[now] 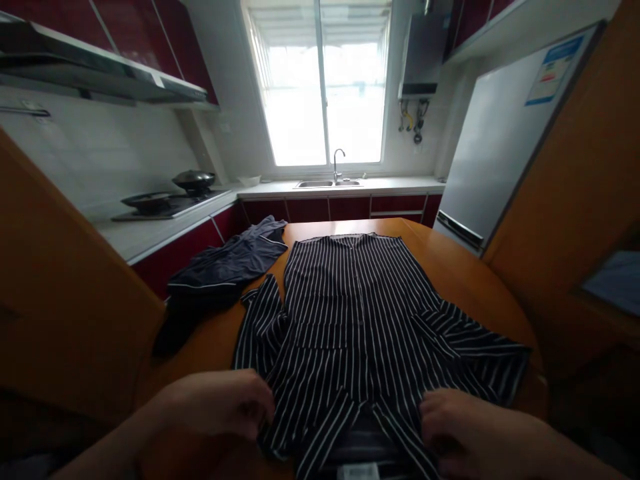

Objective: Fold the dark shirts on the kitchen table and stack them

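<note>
A black shirt with white stripes (330,307) lies spread on the wooden table, its collar towards me and its hem at the far side. Its front placket runs down the middle, and a pale label shows inside the neck. My left hand (233,403) is closed, fingers curled on the cloth at the shirt's near left shoulder. On the opposite shoulder, my right hand (463,430) is closed on the fabric too, its fingertips partly hidden. The left sleeve is bunched beside the body; the right one fans outward.
Dark garments (225,267) lie heaped on the left of the round-edged table (465,267). Beyond it are a counter with a sink (315,183), a stove with pans (150,200) to the left, and a fridge (510,133) to the right.
</note>
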Demonstrator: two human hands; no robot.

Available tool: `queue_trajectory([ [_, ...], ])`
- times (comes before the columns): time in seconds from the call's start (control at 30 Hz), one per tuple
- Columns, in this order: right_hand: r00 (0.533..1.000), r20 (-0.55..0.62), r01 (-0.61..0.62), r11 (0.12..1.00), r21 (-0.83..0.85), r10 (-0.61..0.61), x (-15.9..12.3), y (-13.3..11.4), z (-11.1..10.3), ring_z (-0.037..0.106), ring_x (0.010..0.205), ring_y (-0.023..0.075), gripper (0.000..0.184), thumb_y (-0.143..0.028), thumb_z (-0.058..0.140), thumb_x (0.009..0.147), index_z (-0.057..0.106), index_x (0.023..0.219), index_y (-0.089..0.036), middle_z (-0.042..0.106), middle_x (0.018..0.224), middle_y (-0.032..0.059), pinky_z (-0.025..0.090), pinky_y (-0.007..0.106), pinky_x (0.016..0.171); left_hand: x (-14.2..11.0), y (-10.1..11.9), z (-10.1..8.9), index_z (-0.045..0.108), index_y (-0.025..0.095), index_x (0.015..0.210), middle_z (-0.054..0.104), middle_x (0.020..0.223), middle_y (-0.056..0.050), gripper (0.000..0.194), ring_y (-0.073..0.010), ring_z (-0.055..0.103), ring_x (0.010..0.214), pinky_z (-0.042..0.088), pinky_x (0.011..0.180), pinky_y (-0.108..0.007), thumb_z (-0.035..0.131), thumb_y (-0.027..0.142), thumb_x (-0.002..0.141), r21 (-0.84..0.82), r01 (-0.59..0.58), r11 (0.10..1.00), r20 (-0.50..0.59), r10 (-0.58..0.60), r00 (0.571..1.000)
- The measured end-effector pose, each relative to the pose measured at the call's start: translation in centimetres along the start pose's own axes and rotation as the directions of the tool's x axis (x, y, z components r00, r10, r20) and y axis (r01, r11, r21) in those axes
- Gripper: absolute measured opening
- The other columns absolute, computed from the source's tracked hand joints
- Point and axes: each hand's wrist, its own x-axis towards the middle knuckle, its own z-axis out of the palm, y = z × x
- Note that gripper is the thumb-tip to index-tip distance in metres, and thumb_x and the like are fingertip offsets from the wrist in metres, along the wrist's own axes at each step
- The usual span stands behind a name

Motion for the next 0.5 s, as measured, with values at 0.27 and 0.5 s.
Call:
queue_trajectory([
  [0.27,0.98,-0.197,0.024,0.999,-0.033,-0.03,8.3,4.5,-9.9,0.061,0.074,0.016,0.023,-0.033,0.056,0.094,0.073,0.097,-0.018,0.07,0.086,0.0034,0.047,0.028,0.069,8.4,-3.0,-9.7,0.073,0.019,0.11,0.075,0.096,-0.004,0.032,-0.0172,0.068,0.082,0.049,0.073,-0.023,0.054,0.041,0.096,0.005,0.043,0.999,-0.37,-0.038,0.928],
  [0.5,0.818,-0.531,-0.391,0.891,-0.23,0.222,19.0,11.2,-18.0,0.067,0.096,0.0236,0.028,-0.028,0.05,0.095,0.075,0.103,-0.018,0.074,0.107,0.0097,0.048,0.033,0.085,20.5,-9.6,-16.2,0.076,0.021,0.106,0.076,0.106,-0.006,0.028,-0.0203,0.068,0.099,0.049,0.085,-0.024,0.052,0.026,0.092,0.065,0.427,0.902,-0.67,-0.278,0.688],
])
